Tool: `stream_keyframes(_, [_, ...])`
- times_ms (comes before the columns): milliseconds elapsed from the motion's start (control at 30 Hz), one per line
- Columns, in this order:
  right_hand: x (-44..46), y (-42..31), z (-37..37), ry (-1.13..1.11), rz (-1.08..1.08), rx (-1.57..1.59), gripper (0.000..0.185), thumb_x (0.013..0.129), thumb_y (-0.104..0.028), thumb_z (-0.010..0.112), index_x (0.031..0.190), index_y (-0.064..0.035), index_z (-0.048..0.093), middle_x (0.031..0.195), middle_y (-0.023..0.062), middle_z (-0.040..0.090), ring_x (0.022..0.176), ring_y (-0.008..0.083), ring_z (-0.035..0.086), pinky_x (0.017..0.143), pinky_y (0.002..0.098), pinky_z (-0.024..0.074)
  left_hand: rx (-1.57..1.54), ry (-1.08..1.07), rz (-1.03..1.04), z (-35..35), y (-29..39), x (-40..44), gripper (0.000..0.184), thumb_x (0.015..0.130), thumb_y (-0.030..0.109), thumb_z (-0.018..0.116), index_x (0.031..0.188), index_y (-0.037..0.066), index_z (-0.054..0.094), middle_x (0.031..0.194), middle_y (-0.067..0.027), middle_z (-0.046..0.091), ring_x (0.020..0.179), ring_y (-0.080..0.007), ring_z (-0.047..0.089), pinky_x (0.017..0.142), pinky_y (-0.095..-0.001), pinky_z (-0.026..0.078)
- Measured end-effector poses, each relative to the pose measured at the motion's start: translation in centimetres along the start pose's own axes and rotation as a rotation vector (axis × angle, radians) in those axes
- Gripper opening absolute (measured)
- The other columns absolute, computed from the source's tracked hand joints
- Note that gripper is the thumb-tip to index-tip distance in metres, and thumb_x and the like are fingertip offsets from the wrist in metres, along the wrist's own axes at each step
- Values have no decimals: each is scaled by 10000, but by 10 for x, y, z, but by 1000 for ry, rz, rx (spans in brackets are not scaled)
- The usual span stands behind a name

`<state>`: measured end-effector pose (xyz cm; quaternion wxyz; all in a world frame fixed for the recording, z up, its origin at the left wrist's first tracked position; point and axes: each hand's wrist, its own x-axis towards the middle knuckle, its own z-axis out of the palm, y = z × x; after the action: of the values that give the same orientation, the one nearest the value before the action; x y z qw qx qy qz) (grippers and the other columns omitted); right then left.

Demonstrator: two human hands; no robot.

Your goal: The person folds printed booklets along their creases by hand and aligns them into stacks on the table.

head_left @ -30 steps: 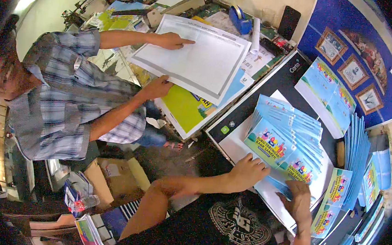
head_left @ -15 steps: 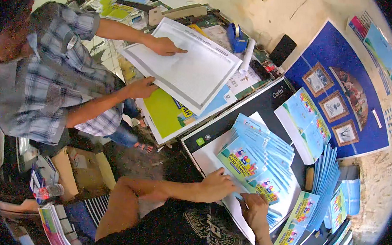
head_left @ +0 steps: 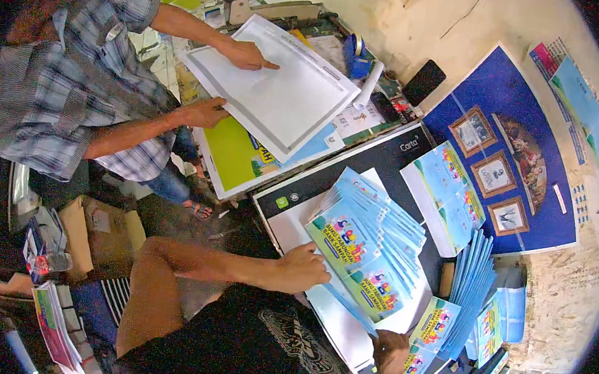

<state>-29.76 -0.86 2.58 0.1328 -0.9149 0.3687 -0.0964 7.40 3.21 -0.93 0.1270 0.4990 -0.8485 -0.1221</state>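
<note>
On the black board, a pile of light-blue printed booklet covers [head_left: 388, 218] lies fanned out over a white sheet [head_left: 339, 322]. The nearest cover [head_left: 355, 258] shows two cartoon panels with the words "Buku Tabungan Bank Sampah". My left hand [head_left: 300, 268] has its fingers bent over that cover's left edge. At its near corner, my right hand [head_left: 390, 354] pinches the light-blue edge between thumb and fingers. The right fingertips are partly hidden by the hand itself.
Opposite, a person in a checked shirt [head_left: 39, 103] points at a large printed sheet [head_left: 272, 90]. More covers [head_left: 432, 331] and a blue booklet stack [head_left: 473, 288] lie at right. A blue picture board [head_left: 509, 161] leans on the wall. An open cardboard box [head_left: 102, 238] stands below left.
My hands have moved apart along the cover's near edge: the left is now higher on its left side, the right at the near corner. The whole view has shifted slightly.
</note>
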Motion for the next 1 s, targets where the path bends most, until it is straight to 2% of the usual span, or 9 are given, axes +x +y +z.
stream_keyframes(233, [-16, 4, 3, 80, 12, 30, 180, 721, -136, 818, 868, -81, 728, 847, 105, 728, 782, 312, 685, 722, 447, 489, 20, -69, -48, -11, 9, -4, 65, 815, 153, 621, 842, 139, 678, 811, -38, 696, 870, -232, 680, 874, -428, 420])
stream_keyframes(367, [-8, -20, -35, 104, -27, -64, 179, 770, -104, 788, 932, -83, 715, 935, 110, 730, 842, 294, 695, 819, 428, 482, 82, 33, -33, -51, 19, -11, 62, 825, 160, 617, 834, 141, 675, 822, -36, 698, 914, -221, 667, 902, -422, 405])
stream_keyframes(400, [-9, -18, -32, 105, -15, -27, 336, 732, -122, 791, 1046, -72, 681, 991, 108, 727, 904, 310, 682, 813, 467, 462, 110, 84, -24, -54, 21, -12, 62, 825, 159, 616, 833, 142, 675, 830, -34, 699, 930, -217, 664, 909, -421, 401])
stream_keyframes(433, [-2, -25, -31, 75, 117, 55, 311, 742, -121, 803, 1031, -68, 702, 992, 111, 733, 909, 313, 688, 826, 451, 483, 92, 39, -49, -46, 19, -11, 64, 823, 157, 617, 838, 141, 678, 838, -33, 697, 946, -215, 658, 921, -421, 398])
stream_keyframes(567, [-6, -2, 12, 111, 157, 117, 326, 726, -124, 855, 1026, -65, 742, 974, 117, 742, 890, 309, 696, 827, 416, 522, 111, -57, -121, -13, -10, -3, 92, 814, 139, 621, 872, 136, 692, 873, -40, 695, 1005, -218, 635, 939, -424, 404])
stream_keyframes(633, [1, -13, 6, 145, 122, 120, 321, 711, -25, 851, 1014, -23, 747, 957, 146, 740, 881, 316, 694, 815, 405, 539, 90, -89, -139, -15, -6, -7, 99, 812, 132, 622, 880, 135, 695, 872, -46, 696, 1021, -222, 631, 930, -423, 411])
stream_keyframes(733, [-2, -14, 3, 125, 246, 186, 333, 721, -89, 847, 1038, -63, 746, 977, 118, 743, 882, 300, 693, 848, 411, 521, 190, -52, -77, -15, -8, -10, 98, 833, 168, 623, 926, 183, 651, 840, 22, 633, 952, -181, 605, 833, -398, 428])
stream_keyframes(833, [-4, -9, 6, 146, 143, 173, 294, 719, -78, 843, 998, -62, 755, 982, 116, 746, 876, 300, 693, 836, 406, 524, 57, -79, -124, -13, -7, -8, 88, 822, 137, 622, 879, 138, 688, 849, -42, 688, 1014, -220, 629, 886, -411, 417])
stream_keyframes(1000, [-12, 0, 19, 188, 107, 134, 253, 719, -47, 822, 964, -81, 765, 982, 107, 752, 907, 293, 695, 824, 404, 531, 61, -88, -125, -15, -7, -8, 86, 824, 144, 628, 883, 140, 690, 851, -36, 699, 1004, -217, 629, 858, -406, 412])
